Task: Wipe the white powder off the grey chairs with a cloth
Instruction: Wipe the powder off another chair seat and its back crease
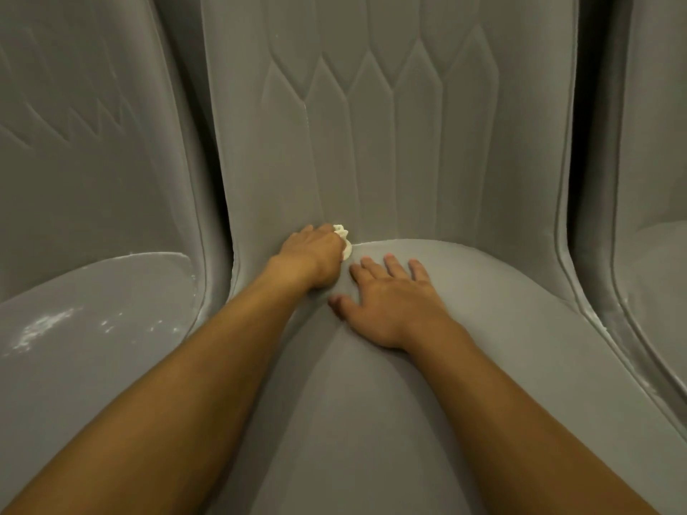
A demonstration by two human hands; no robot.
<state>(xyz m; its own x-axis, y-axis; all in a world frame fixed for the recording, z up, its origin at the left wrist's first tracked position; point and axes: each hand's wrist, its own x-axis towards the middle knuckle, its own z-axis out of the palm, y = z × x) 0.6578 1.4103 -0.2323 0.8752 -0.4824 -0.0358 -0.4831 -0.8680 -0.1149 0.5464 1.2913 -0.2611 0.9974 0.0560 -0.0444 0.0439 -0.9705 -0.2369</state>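
Left arm: bare, stretched from the near left corner diagonally across the seat of the middle chair [371, 403] toward its far crease.
Left hand [312, 254]: held knuckles up, fingers curled and clamped round the cloth [344, 241]; pressed into the crease where seat meets backrest, on the left side of that chair.
Cloth: small, cream-white, bunched; only a bit is seen, sticking out at the far right of the left hand and touching the crease.
Right arm: bare, stretched from the near right edge.
Right hand [390, 302]: laid palm down on the seat, just beside the left hand, to its right; fingers [392, 263] straight and slightly apart, thumb spread to the left; nothing is held.
Backrest: grey, stitched in long pointed panels.
Left chair [93, 180]: white powder [44, 328] seen in smeared patches on the seat and along the seat's far rim.
Right chair [654, 143]: only partly in view; a thin pale line is noted along its near edge.
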